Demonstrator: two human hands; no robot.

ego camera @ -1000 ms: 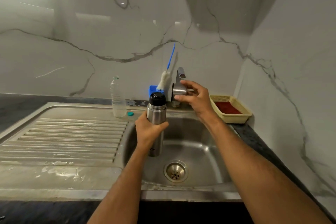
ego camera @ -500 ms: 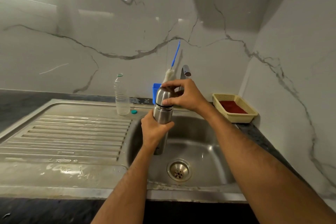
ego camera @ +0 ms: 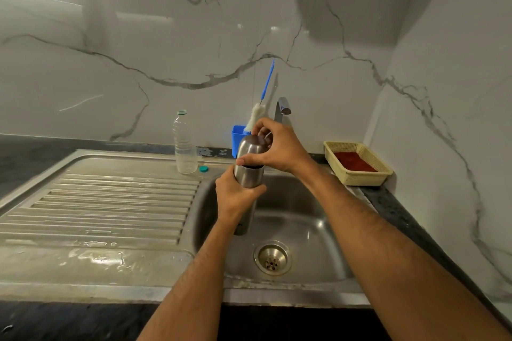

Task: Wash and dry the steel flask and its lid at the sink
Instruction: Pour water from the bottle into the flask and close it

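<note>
flask held over basin, lid gripped on top

left hand (ego camera: 235,196) wraps its fingers round the flask (ego camera: 248,177) at mid-body and holds it upright above the sink (ego camera: 313,230) basin, clear of the floor. right hand (ego camera: 277,148) sits over the flask top, thumb and fingers curled on the steel lid (ego camera: 249,147). a dark band shows between lid rim and flask body; whether the lid is seated or loose cannot be told.

drain (ego camera: 272,257) lies below and right of the flask base. tap (ego camera: 282,111) stands behind the right hand, spout toward the basin; no water seen running.

on the drainboard (ego camera: 105,202), wet patches near the front edge. a clear bottle (ego camera: 184,144) stands upright at the back, uncapped, with a teal cap (ego camera: 203,169) just beside its base. a blue holder (ego camera: 238,135) behind the flask carries a brush (ego camera: 261,102) with white head and blue handle, leaning against the wall. a yellow basket (ego camera: 357,177) with a red item inside rests on the dark counter to the right of the sink, well apart from both hands.
</note>
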